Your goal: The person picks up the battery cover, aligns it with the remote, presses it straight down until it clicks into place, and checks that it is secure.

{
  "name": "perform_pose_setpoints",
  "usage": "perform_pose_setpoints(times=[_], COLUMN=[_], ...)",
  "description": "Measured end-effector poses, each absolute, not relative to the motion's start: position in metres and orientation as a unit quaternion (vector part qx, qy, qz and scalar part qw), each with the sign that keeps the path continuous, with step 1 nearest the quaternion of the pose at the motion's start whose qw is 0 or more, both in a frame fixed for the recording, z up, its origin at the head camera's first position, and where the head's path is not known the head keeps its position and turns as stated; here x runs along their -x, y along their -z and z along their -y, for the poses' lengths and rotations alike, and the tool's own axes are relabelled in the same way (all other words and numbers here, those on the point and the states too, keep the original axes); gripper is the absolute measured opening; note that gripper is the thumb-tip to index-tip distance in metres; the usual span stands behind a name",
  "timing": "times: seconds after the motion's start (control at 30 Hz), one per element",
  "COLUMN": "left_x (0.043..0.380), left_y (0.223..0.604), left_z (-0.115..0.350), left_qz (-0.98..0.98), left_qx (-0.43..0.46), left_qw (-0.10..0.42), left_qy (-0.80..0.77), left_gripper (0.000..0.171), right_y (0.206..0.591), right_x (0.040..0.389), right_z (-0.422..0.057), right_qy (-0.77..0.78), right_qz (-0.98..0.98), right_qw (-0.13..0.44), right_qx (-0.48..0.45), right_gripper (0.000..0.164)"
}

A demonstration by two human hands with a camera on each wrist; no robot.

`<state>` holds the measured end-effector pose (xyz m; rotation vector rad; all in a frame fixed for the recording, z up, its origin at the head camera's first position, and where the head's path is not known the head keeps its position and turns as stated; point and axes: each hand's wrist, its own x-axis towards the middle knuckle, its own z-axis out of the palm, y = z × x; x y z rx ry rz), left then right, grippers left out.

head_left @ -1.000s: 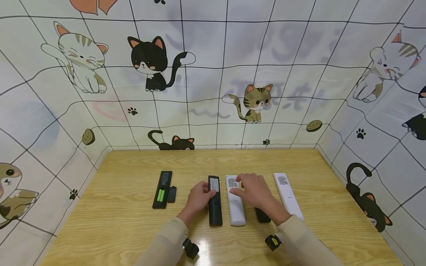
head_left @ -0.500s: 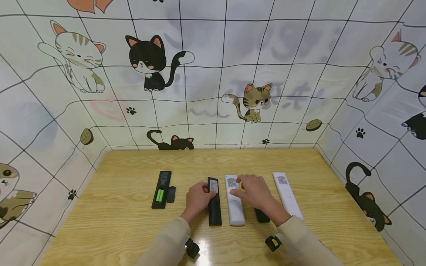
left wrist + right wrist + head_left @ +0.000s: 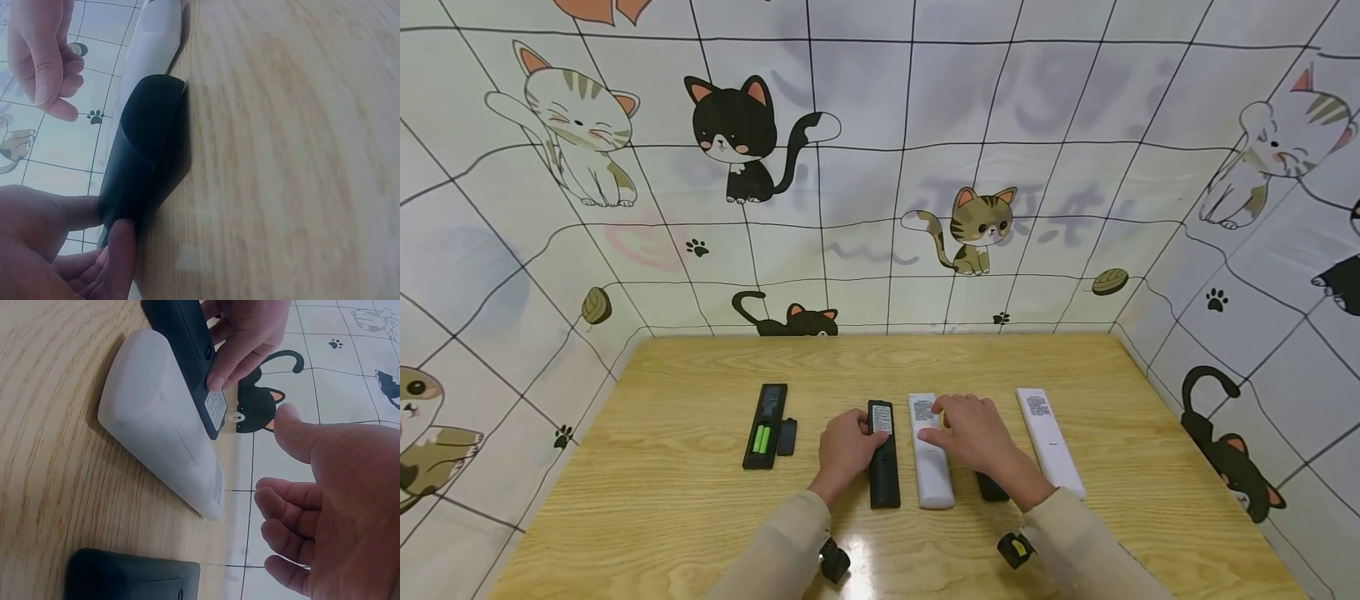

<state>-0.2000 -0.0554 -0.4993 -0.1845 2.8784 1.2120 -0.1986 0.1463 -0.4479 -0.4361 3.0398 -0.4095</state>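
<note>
My left hand [image 3: 846,446] grips the far half of a black remote control [image 3: 884,479], thumb on its upper face by the label and fingers along its left side. The remote lies back up, with its battery cover on. In the left wrist view, the near end of this black remote [image 3: 147,131] points toward the camera. My right hand [image 3: 976,429] hovers over a white remote control [image 3: 934,487], its fingers loosely curled around nothing. In the right wrist view, the right hand [image 3: 356,506] is apart from the white remote [image 3: 153,412].
On the left lies a black remote with an open compartment [image 3: 766,404] and two green batteries [image 3: 762,440]; its loose cover [image 3: 787,437] is alongside. Another black remote [image 3: 992,487] is partly under the right forearm. A second white remote [image 3: 1048,442] lies on the right of the wooden table [image 3: 662,492].
The far end of the gripped black remote has shifted slightly toward me, and my left wrist has turned a little. The right hand has stayed in place.
</note>
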Motion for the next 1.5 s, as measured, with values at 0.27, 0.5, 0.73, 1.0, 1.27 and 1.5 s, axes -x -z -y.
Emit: perform_pose_setpoints(times=[0.27,0.5,0.73,1.0,1.27,1.5], left_x=[0.199,0.198,0.199,0.203,0.208,0.211], left_y=[0.500,0.500,0.502,0.501,0.487,0.471], left_z=[0.054,0.054,0.054,0.061,0.084,0.119], left_qz=[-0.929,-0.938,-0.937,-0.940,-0.938,-0.944], left_qx=[0.063,0.061,0.062,0.055,0.049,0.043], left_qw=[0.000,-0.004,0.002,-0.014,-0.035,-0.052], left_qy=[-0.365,-0.342,-0.344,-0.338,-0.340,-0.322], left_gripper=[0.030,0.035,0.040,0.040,0.037,0.036], right_y=[0.449,0.449,0.449,0.451,0.456,0.456], right_x=[0.198,0.197,0.197,0.197,0.195,0.194], right_z=[-0.145,-0.144,-0.139,-0.133,-0.122,-0.103], right_qy=[0.133,0.136,0.153,0.142,0.160,0.160], right_qz=[-0.980,-0.980,-0.977,-0.978,-0.973,-0.966], right_qw=[0.024,0.029,0.031,0.028,0.030,0.032], right_qx=[0.143,0.141,0.142,0.151,0.164,0.201], right_gripper=[0.041,0.041,0.041,0.042,0.042,0.046])
